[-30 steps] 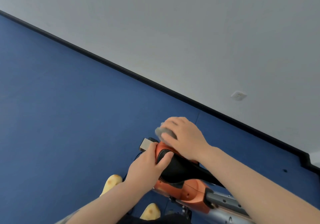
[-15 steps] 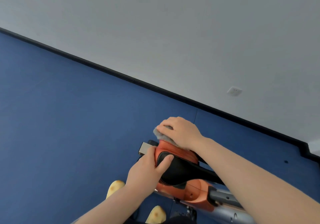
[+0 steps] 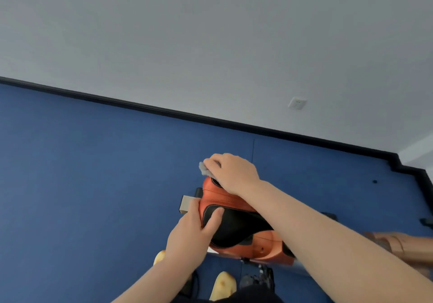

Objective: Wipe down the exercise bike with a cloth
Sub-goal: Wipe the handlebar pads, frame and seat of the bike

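The exercise bike's orange and black saddle (image 3: pixel 236 227) fills the lower middle of the head view. My left hand (image 3: pixel 189 234) grips the saddle's near left edge, thumb lying on the black pad. My right hand (image 3: pixel 232 172) holds a small grey cloth (image 3: pixel 204 168) and presses it on the saddle's far orange end; most of the cloth is hidden under the fingers. The orange frame cover (image 3: pixel 269 249) shows below the saddle, with a grey metal end (image 3: pixel 186 204) sticking out at the left.
Blue floor (image 3: pixel 93 185) spreads to the left and behind the bike, up to a black skirting (image 3: pixel 164 113) and a grey wall with a socket (image 3: pixel 297 103). My yellow slippers (image 3: pixel 223 284) stand under the saddle. Tan objects (image 3: pixel 398 244) lie at the right edge.
My right hand with the cloth has slid along the saddle's far end, toward its far left tip. The left hand keeps its grip. The camera has tilted, levelling the view.
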`<state>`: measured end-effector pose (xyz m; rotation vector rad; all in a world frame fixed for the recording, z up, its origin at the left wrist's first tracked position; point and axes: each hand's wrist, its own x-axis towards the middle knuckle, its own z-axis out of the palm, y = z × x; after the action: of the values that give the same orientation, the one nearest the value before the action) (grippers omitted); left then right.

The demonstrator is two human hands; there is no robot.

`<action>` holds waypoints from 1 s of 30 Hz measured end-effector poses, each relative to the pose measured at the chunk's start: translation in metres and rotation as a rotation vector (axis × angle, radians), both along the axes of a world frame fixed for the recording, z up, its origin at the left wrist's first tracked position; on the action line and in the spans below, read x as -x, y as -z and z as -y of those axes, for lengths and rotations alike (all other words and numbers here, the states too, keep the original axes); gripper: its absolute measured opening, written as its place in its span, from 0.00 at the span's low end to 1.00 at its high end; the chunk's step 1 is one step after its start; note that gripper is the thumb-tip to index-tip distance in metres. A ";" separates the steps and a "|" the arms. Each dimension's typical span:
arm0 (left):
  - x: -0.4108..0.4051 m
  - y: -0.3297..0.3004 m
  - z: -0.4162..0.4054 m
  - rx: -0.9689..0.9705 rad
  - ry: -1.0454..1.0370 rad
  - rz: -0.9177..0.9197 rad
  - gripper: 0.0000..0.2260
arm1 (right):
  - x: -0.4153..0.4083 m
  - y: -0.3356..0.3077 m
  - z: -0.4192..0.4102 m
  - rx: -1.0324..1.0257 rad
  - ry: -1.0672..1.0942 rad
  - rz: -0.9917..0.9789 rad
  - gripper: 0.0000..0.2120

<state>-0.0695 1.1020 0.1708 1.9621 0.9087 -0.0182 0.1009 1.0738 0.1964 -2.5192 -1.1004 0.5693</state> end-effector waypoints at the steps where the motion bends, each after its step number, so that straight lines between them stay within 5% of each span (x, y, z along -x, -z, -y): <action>1: 0.001 0.001 0.000 0.005 -0.001 0.004 0.16 | 0.006 0.002 0.010 -0.077 -0.084 0.087 0.17; 4: 0.000 0.002 0.000 -0.004 0.008 0.005 0.15 | 0.003 0.004 0.047 -0.251 -0.197 0.014 0.16; 7: -0.001 0.003 -0.001 -0.024 0.002 0.017 0.16 | -0.022 0.005 0.034 -0.044 0.033 -0.225 0.18; 10: 0.002 0.008 0.001 -0.048 -0.012 0.053 0.20 | -0.011 0.001 0.007 0.105 -0.024 -0.074 0.18; 13: 0.003 0.009 0.005 -0.123 -0.031 0.187 0.24 | 0.015 0.005 0.018 -0.090 -0.049 0.117 0.16; 17: -0.014 0.000 -0.001 -0.238 -0.039 0.354 0.23 | 0.020 0.006 0.066 -0.192 0.015 0.079 0.18; 24: -0.057 -0.012 -0.008 -0.358 0.147 0.261 0.21 | 0.001 0.006 0.049 0.155 0.198 0.112 0.12; 27: -0.051 -0.011 -0.005 -0.310 0.109 0.265 0.23 | 0.010 0.007 0.032 -0.011 0.261 0.052 0.17; 30: -0.047 -0.011 -0.004 -0.247 0.058 0.279 0.27 | 0.032 0.006 0.072 -0.098 0.151 0.254 0.22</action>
<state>-0.0223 1.1060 0.1815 2.1505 0.6952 0.3412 0.0687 1.0019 0.1905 -2.6102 -0.9809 0.1531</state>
